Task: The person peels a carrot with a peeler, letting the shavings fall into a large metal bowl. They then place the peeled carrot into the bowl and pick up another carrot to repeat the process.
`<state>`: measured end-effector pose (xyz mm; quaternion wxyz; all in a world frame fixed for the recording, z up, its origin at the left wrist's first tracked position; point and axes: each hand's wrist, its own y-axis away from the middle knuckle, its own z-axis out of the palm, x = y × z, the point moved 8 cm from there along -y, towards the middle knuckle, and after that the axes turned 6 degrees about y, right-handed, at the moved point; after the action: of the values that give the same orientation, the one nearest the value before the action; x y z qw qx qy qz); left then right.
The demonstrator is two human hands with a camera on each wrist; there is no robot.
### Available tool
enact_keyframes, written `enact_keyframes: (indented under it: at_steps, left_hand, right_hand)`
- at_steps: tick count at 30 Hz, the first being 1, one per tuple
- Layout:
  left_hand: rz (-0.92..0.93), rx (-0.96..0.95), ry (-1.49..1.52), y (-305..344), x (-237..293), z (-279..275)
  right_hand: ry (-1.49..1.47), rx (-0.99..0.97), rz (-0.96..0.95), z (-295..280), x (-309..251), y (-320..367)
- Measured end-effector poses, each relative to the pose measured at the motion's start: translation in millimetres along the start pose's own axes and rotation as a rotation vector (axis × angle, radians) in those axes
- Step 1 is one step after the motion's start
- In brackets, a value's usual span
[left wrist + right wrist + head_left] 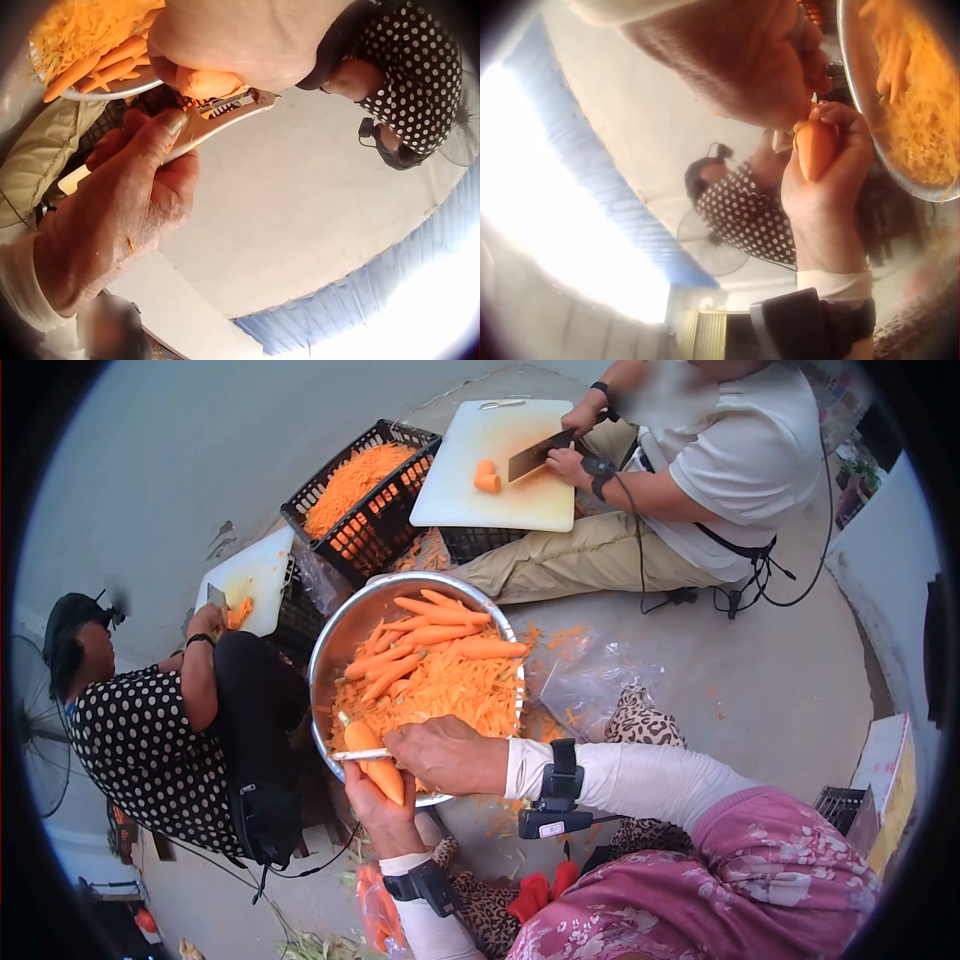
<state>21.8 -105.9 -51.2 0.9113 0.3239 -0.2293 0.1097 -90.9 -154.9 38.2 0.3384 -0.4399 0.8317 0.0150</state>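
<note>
My left hand (382,812) grips a thick orange carrot (386,780) over the near edge of a wide metal basin (343,622). In my right hand (455,756) is a white-handled julienne peeler (362,755), lying across the carrot's upper side. The left wrist view shows the peeler (232,118) with a toothed blade close against the carrot (206,84), the right thumb pressed along its frame. Shredded carrot (455,695) fills the basin's near part, and several whole carrots (440,634) lie on the shreds toward its far side.
Beyond the basin, a black crate (418,485) holds more shreds. A person at the far right cuts carrot with a cleaver (535,457) on a white board (450,490). Another person in polka dots (140,725) works at a smaller board (262,565). A plastic bag (600,685) lies right of the basin.
</note>
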Motion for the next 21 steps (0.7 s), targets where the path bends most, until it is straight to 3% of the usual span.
enact_keyframes:
  at_steps: [1, 3, 13, 21]
  left_hand:
    - [-0.019, -0.066, 0.010, -7, 1, -7]
    - [0.015, 0.015, -0.014, -6, 3, -12]
    - [-0.026, -0.080, 0.051, -4, -2, 0]
    - [0.044, 0.020, 0.042, 7, 3, -1]
  right_hand:
    - [-0.020, 0.014, -0.007, 1, -1, 1]
    - [-0.024, 0.032, -0.008, 3, -2, 2]
    - [-0.027, -0.005, -0.056, 10, -5, -2]
    - [-0.086, -0.009, -0.026, 0, -5, -5]
